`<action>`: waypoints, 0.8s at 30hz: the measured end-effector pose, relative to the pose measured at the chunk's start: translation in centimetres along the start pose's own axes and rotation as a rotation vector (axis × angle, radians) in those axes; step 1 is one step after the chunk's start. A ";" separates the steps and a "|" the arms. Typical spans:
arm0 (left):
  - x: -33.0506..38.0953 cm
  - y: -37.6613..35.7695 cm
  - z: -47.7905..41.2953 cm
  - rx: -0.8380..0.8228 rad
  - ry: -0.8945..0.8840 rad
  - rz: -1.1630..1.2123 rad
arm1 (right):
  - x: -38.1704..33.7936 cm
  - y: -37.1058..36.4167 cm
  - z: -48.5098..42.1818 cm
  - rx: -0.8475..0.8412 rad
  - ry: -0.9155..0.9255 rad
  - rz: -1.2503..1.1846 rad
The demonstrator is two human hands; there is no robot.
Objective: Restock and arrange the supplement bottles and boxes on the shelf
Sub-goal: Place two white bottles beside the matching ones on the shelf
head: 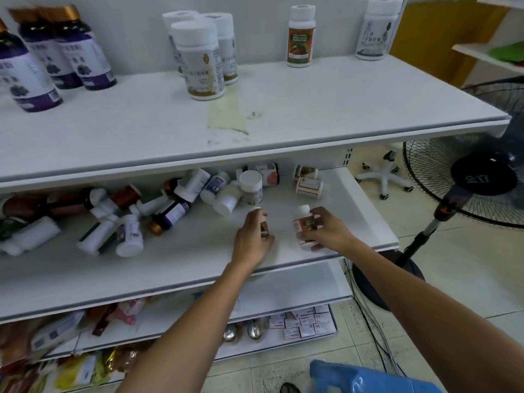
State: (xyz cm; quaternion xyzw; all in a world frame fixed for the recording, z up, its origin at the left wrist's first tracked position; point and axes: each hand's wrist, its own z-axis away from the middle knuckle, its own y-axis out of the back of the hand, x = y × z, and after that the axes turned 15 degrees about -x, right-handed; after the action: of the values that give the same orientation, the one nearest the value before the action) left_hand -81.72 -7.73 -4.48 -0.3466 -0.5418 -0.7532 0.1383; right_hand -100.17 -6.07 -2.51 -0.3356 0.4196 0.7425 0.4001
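Note:
My left hand (253,240) is closed around a small brown-labelled bottle (264,228) on the middle shelf (198,265); most of that bottle is hidden by my fingers. My right hand (326,229) grips a white bottle with a brown and green label (304,222), its white cap pointing away from me. A heap of tipped-over bottles (158,208) lies along the back left of the same shelf. On the top shelf (312,109) stand purple-labelled bottles (56,52), white bottles (198,58), one matching brown-label bottle (301,35) and another white bottle (377,28).
A pedestal fan (479,177) stands close to the shelf's right end, with cables on the tiled floor. Two more brown-label bottles (309,181) lie at the back right of the middle shelf. The lower shelves hold small boxes (306,321) and packets (71,350). A blue bag (363,378) sits below.

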 end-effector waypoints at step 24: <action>4.6 9.1 12.2 0.150 -0.297 0.358 | -11.1 -6.3 11.9 0.220 0.313 -0.301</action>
State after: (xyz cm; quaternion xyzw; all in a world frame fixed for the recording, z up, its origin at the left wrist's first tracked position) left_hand -75.20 0.73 7.28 -0.5327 -0.5407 -0.6150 0.2137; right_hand -91.52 3.17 9.55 -0.4598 0.5001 0.5633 0.4703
